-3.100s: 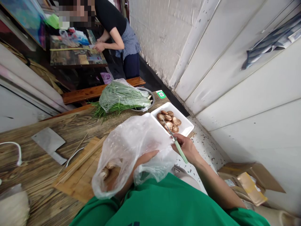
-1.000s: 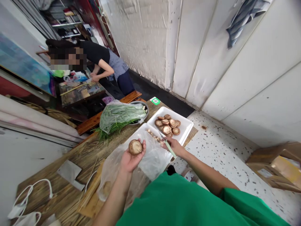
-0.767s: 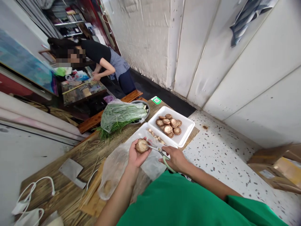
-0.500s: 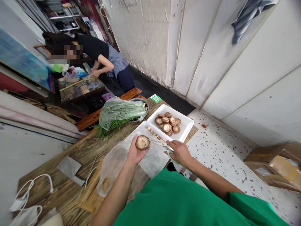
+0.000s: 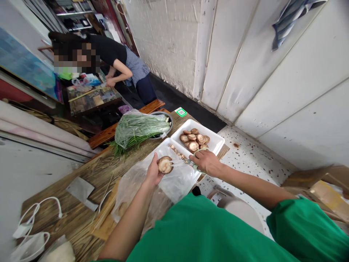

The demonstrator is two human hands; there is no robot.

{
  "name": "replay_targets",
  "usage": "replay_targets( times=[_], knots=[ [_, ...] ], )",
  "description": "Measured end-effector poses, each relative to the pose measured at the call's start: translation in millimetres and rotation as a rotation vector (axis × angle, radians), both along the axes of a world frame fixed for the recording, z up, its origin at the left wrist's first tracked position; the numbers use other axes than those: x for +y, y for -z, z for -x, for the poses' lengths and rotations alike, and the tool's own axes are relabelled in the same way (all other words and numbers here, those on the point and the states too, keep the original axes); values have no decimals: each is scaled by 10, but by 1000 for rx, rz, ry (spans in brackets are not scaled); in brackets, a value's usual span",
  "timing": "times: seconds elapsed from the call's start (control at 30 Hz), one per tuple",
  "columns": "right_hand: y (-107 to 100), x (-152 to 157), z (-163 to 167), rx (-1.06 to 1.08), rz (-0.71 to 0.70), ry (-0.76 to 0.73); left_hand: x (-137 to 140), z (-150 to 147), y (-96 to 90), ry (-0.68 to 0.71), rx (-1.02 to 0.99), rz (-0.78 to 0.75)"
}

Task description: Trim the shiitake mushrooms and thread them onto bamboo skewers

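A brown mushroom (image 5: 165,165) is gripped in my left hand (image 5: 153,171), its pale underside turned up. My right hand (image 5: 206,162) is closed round the green-handled scissors (image 5: 195,167), whose blades reach to the mushroom's underside. The blades look blurred, so I cannot tell how far apart they are. Beyond my right hand, a white tray (image 5: 218,141) holds a heap of mushrooms (image 5: 194,138). Cut mushroom stems (image 5: 177,151) lie in a second white tray (image 5: 163,145) beside it. A clear plastic bag (image 5: 136,178) spreads under my hands, over part of that tray.
Bagged green vegetables (image 5: 141,125) rest on a metal bowl (image 5: 171,125) at the far side of the wooden table (image 5: 54,196). A cleaver (image 5: 81,190) and white cables (image 5: 35,213) lie to the left. Another person (image 5: 114,58) bends over a table behind. A cardboard box (image 5: 313,182) stands right.
The scissors have turned in my right hand, and their blades now meet the mushroom's underside. My right hand has moved slightly up, nearer the heaped mushrooms. My left hand still holds its mushroom.
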State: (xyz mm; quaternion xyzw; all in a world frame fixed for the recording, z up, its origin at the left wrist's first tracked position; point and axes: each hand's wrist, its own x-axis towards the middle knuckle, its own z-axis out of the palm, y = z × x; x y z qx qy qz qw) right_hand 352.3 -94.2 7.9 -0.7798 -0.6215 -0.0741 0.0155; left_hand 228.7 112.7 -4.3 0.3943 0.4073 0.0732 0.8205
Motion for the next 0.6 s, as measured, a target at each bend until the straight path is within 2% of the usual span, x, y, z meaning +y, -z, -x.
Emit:
replay_targets(
  times=[0.17, 0.3, 0.4, 0.6],
  knots=[
    [-118, 49, 33, 43, 74, -5, 28, -24, 54, -1, 77, -60],
    [-205, 68, 57, 43, 103, -35, 61, -38, 77, 120, 115, -131],
    [-233, 82, 42, 49, 126, -54, 60, -51, 41, 207, 128, -145],
    [-202, 123, -29, 62, 179, -72, 11, -121, -56, 276, 158, -116]
  ],
)
